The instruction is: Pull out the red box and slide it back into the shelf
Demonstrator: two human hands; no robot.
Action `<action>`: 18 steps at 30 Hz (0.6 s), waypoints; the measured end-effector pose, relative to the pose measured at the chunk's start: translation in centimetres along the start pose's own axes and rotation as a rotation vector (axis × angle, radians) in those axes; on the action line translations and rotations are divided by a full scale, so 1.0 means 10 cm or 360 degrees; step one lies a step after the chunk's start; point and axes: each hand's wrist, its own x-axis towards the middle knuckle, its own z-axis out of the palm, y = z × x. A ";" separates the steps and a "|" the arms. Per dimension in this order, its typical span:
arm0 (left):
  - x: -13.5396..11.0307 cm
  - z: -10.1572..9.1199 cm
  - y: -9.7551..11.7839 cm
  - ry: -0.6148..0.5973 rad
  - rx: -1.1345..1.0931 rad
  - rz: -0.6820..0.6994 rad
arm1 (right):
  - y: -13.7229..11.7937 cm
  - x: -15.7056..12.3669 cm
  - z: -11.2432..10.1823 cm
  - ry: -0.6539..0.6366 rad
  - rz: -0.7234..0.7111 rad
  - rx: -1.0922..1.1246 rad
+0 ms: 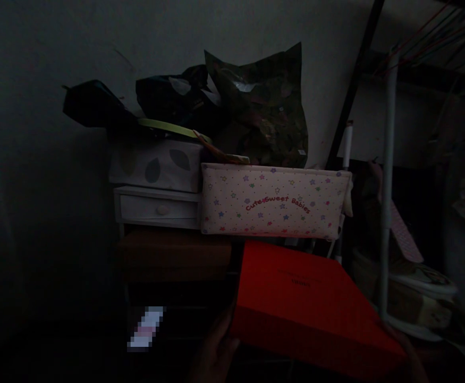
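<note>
Star box (274,201) blocks above; room left, w/ pole (386,213) rt.

- A dim storage corner of a home, goods stacked against a bare wall (57,64).
- A fabric organiser (274,201) printed with stars and "Cute Sweet Babies" points to a household with children.
- A small white drawer unit (156,207), a leaf-patterned box (156,166) and crumpled gift bags (264,106) are piled together.
</note>
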 end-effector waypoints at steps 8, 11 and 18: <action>0.28 0.08 0.01 0.0213 -0.0002 0.0022 | -0.31 0.31 0.51 -0.0261 0.0271 0.0366; 0.32 0.08 0.05 0.0209 -0.0126 -0.0017 | -0.36 0.40 0.65 -0.0330 0.0293 0.0416; 0.55 0.20 -0.08 0.0168 -0.0279 0.0111 | -0.25 0.58 0.69 -0.0481 -0.0158 0.0143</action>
